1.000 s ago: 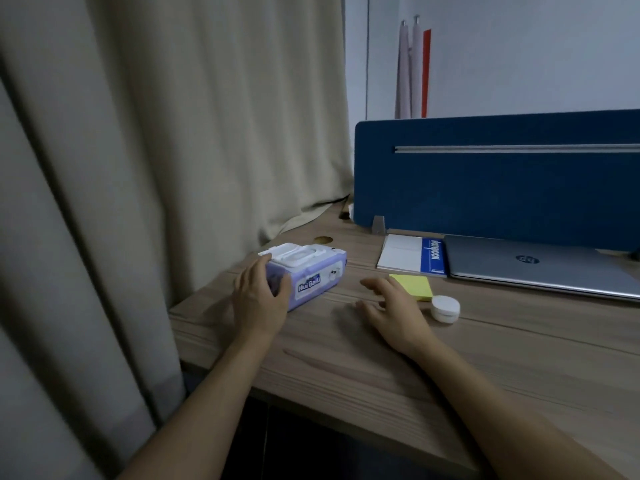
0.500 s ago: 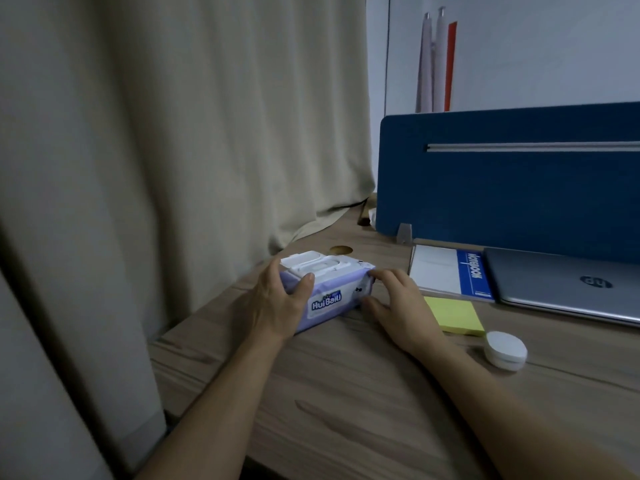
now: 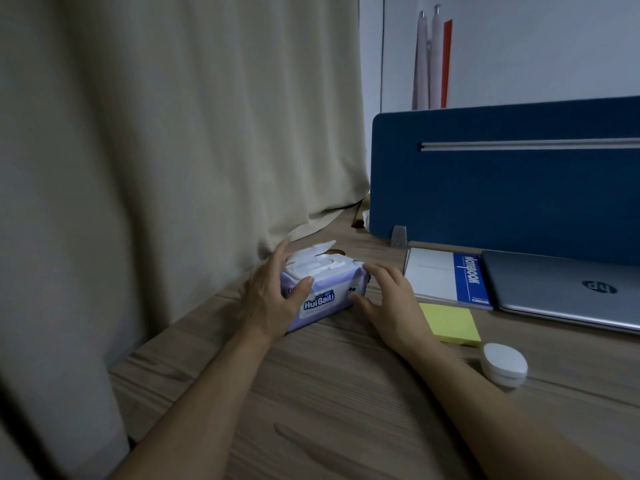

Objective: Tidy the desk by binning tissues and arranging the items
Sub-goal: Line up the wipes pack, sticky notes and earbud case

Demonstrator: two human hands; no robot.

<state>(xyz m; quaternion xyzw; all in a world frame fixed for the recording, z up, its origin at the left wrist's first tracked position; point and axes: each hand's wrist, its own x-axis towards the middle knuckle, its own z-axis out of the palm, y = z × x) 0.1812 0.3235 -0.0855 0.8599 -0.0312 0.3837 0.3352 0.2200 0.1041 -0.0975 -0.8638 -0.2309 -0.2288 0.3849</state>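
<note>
The wipes pack (image 3: 322, 292) is seen on the bench (image 3: 346, 410) near the curtain (image 3: 173, 133), clasped at its near-left end by the left hand (image 3: 273, 303). The right hand (image 3: 388, 299) is spread wide against the other end (contact seems likely but is not certain). The arranging step is judged to be in hand. The lid flap is seen raised; squaring the pack up beside the notebook (image 3: 446, 278) and sticky notes (image 3: 453, 323) is probably called for next.
</note>
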